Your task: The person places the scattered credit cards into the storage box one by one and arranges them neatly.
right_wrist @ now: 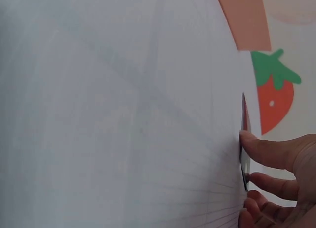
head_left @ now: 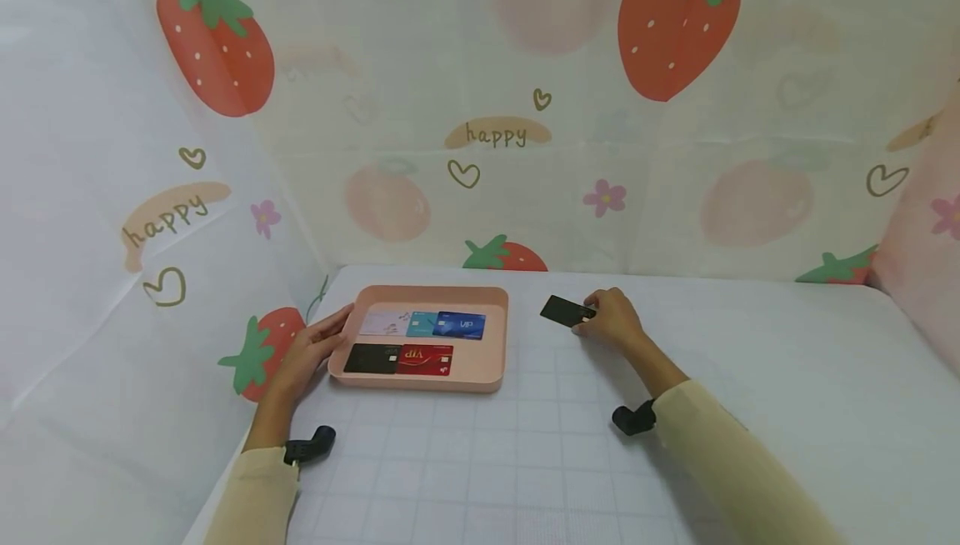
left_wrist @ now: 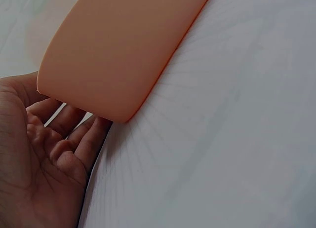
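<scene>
My right hand (head_left: 611,320) pinches a black card (head_left: 564,312) by its right end, to the right of the tray. Seen edge-on in the right wrist view, this card (right_wrist: 244,114) lies between thumb and fingertips, close over the white tabletop. A shallow pink tray (head_left: 495,366) holds several cards in two rows. Its back row has a pale patterned card (head_left: 384,324), a light blue card (head_left: 422,324) and a blue VIP card (head_left: 461,325). In front lie another black card (head_left: 371,358) and a red VIP card (head_left: 425,360). My left hand (head_left: 303,357) rests against the tray's left end, fingers extended.
The table has a white cloth (head_left: 555,462) with a faint grid. Behind it hangs a strawberry-patterned curtain (head_left: 660,145), and a similar sheet (head_left: 82,345) closes the left side. A black wrist device (head_left: 309,445) sits on the left forearm, another (head_left: 633,418) on the right.
</scene>
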### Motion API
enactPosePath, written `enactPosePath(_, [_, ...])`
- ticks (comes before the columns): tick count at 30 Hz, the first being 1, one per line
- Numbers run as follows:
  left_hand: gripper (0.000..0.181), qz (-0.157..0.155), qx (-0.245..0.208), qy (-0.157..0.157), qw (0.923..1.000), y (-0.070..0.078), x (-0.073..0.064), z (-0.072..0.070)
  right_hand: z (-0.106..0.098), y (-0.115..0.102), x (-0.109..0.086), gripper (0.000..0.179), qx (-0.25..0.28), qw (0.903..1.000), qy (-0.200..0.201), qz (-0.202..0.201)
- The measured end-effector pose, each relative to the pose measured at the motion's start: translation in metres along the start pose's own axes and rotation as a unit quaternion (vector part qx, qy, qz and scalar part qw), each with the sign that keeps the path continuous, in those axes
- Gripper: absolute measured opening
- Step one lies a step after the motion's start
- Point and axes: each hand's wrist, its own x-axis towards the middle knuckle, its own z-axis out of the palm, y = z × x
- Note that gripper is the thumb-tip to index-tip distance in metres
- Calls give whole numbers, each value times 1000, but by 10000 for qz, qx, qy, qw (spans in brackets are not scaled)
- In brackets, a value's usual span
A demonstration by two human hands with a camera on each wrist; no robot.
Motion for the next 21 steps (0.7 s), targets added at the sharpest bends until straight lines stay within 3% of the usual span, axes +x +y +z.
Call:
enactPosePath(7, [54,-28,128,73,9999,-1,2,2,4,2,-1,51,-83,9997,207,-56])
enactPosePath(21, [54,-123,116,83,9998,0,1,1,7,2,0,51,165,9996,168,185])
